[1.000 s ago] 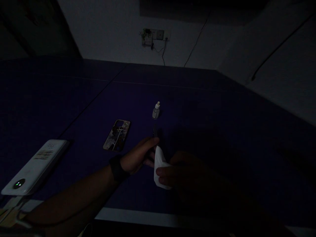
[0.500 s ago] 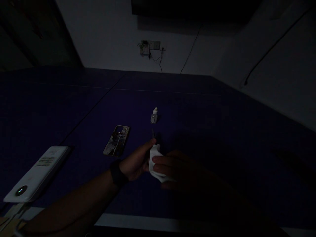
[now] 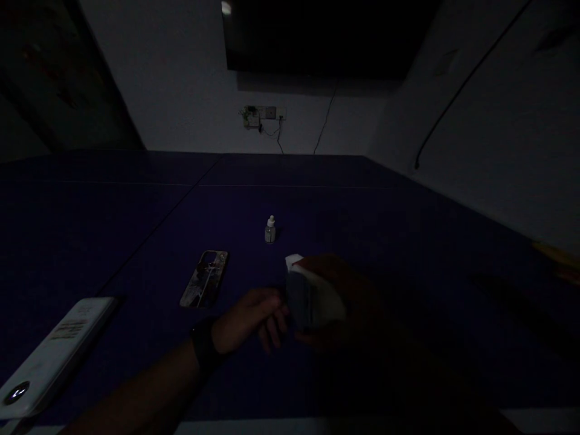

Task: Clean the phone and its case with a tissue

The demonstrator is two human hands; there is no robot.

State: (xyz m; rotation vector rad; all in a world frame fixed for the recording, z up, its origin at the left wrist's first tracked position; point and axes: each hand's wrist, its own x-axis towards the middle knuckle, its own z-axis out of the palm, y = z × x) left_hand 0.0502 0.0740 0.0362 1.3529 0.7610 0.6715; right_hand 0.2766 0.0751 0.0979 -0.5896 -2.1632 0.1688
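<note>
Thumb and index finger pressed together, my left hand [image 3: 251,320] is in the lower middle and wears a dark watch [image 3: 206,344]. Its other fingers curl loosely downward. What sits in the pinch is too dark to make out. Just to the right, my right hand [image 3: 357,296] is wrapped round a white, box-like object [image 3: 321,302] with a greyish side facing left and dark marks on it. Its exact kind is lost in the dimness. Beyond both hands stands a small clear dropper bottle [image 3: 270,234] with a white cap. A patterned phone case [image 3: 205,279] lies left of my left hand.
A white power bank [image 3: 58,347] with a lit display lies at the left edge of the dark blue table [image 3: 149,272]. On the back wall are sockets with cables [image 3: 269,113] and a dark screen [image 3: 317,39]. Something yellowish [image 3: 557,257] lies at the right edge.
My view has tilted up. My right hand has moved right, apart from my left, and its white object now shows a greyish side. The dark thin thing above my left thumb no longer shows clearly.
</note>
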